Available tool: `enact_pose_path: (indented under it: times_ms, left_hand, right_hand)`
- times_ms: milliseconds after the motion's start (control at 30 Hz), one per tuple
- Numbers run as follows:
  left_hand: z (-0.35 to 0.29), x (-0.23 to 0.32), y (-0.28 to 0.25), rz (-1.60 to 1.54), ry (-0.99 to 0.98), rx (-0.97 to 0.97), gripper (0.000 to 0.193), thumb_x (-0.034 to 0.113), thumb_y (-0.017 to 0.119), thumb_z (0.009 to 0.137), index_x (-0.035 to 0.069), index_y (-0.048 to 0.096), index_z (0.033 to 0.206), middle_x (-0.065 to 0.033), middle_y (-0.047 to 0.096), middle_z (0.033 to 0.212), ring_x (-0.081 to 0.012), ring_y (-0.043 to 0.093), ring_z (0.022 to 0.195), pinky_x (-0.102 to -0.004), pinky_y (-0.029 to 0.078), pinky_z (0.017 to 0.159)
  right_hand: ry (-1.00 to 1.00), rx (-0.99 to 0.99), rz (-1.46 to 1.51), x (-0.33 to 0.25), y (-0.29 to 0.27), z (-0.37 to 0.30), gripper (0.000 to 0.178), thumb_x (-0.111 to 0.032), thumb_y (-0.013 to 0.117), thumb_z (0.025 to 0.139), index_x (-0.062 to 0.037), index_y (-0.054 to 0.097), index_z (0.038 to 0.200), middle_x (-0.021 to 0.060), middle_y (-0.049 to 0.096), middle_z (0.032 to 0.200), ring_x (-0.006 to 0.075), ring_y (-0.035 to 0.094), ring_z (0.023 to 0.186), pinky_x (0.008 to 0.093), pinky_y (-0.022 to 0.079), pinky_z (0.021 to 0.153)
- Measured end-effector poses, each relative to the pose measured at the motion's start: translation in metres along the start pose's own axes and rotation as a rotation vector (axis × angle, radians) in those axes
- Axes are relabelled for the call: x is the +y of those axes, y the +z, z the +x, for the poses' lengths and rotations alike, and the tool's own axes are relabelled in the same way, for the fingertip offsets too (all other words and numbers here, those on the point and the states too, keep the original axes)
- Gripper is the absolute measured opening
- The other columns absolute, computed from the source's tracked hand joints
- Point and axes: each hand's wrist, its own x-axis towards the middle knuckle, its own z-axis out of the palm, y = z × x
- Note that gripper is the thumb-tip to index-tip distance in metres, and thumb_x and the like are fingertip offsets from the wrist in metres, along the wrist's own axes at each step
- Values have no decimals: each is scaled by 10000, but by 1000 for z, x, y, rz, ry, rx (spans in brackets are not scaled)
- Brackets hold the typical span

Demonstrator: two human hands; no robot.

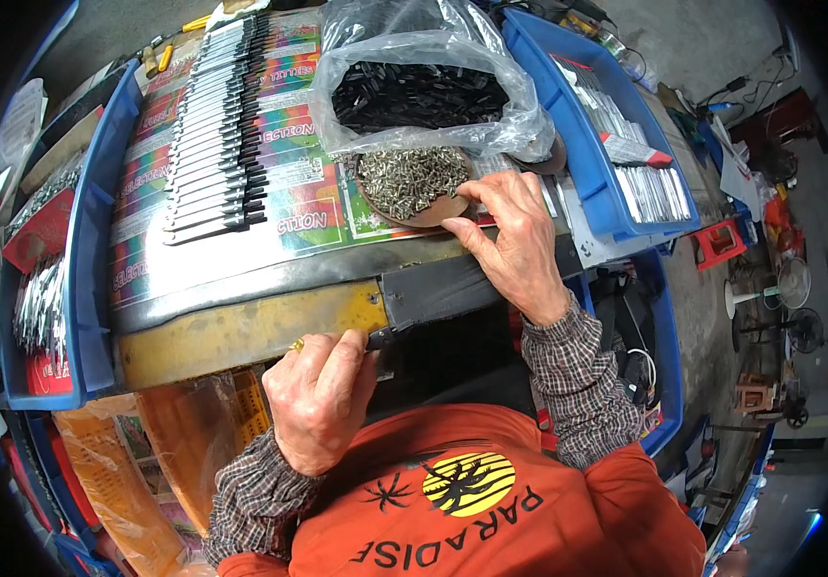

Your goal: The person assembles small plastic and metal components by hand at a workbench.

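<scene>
My left hand point(323, 389), at the bench's front edge, is closed on a small black plastic piece point(381, 338) that sticks out past the fingertips. My right hand point(512, 240) is at the right rim of a round brown dish point(404, 217). Its thumb and index finger curl toward each other over that rim; whatever sits between the tips is too small to make out. Small silvery metal pins, like rivets point(409, 181), fill the dish. Just behind it, a clear plastic bag point(332, 135) lies open, full of black slim pieces point(419, 96).
Silver slim parts with black ends point(207, 144) lie in a long row on the printed bench cover point(294, 197). Blue bins flank the bench: a left one point(87, 279) with metal parts, a right one point(616, 216) with silver pieces. Below the edge hangs an orange plastic sheet point(111, 481).
</scene>
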Motion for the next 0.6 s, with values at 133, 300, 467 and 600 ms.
enact_pose_path:
  times_ms: [133,300,467,600]
  left_hand:
    - [-1,-3,0,-2,-12,-6,255,-33,703,664,26,607,893,-105,559,704,-264,561,589,-356,440,514]
    - [-1,-4,3,-24,-29,-5,251,-31,704,668,23,606,893,-106,557,701,-263,559,586,-356,438,512]
    - [0,-3,3,-33,-32,-7,236,-33,702,670,21,610,881,-106,547,687,-264,551,578,-354,432,509]
    - [-2,-3,3,-8,-14,-45,268,-1,712,657,15,599,900,-98,548,712,-256,556,582,-356,439,503]
  right_hand:
    - [-11,-5,-76,0,5,2,338,-197,752,720,5,629,961,108,545,906,288,492,897,391,434,773]
    - [-13,-2,-84,-1,7,3,338,-211,759,711,-5,630,945,103,525,903,284,487,895,386,440,759]
    - [-18,-25,-35,-5,6,4,290,-200,769,697,-46,638,904,88,518,896,273,489,888,382,450,734]
    - [-8,-36,-18,-8,7,5,276,-196,774,688,-59,639,885,82,521,901,268,493,885,382,453,726]
